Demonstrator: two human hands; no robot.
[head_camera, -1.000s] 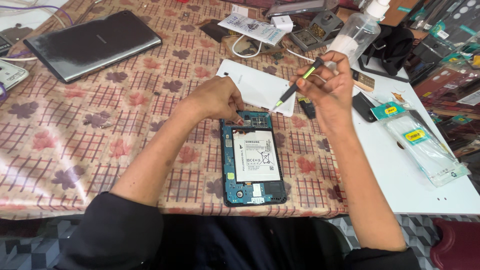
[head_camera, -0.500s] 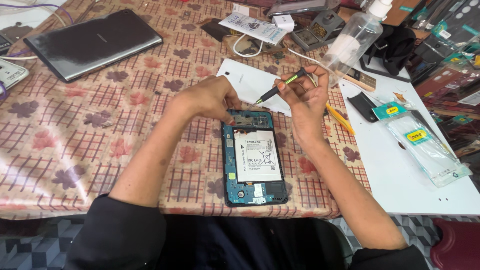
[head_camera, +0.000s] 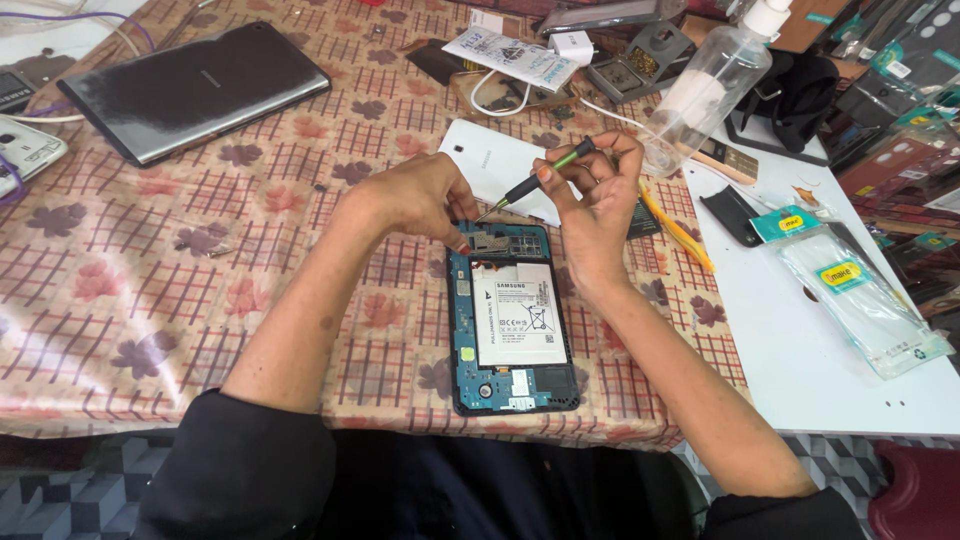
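An opened small tablet (head_camera: 512, 325) lies face down near the table's front edge, its blue circuit board and white battery exposed. My left hand (head_camera: 415, 197) rests on its top left corner, fingers pressing the frame. My right hand (head_camera: 592, 200) holds a thin screwdriver (head_camera: 530, 185) with a green and black handle. The tip points down-left at the tablet's top edge, close to my left fingertips. A white back cover (head_camera: 495, 160) lies just beyond the tablet, partly hidden by both hands.
A dark tablet (head_camera: 195, 90) lies at the far left, with a white phone (head_camera: 25, 150) at the left edge. A clear spray bottle (head_camera: 705, 90), cables, a parts tray (head_camera: 640, 60) and plastic packets (head_camera: 860, 290) on a white mat (head_camera: 820, 370) crowd the right.
My right hand has come down and to the left, lowering the screwdriver from above the white cover until its tip reaches the tablet's top edge. My left hand stays on the corner.
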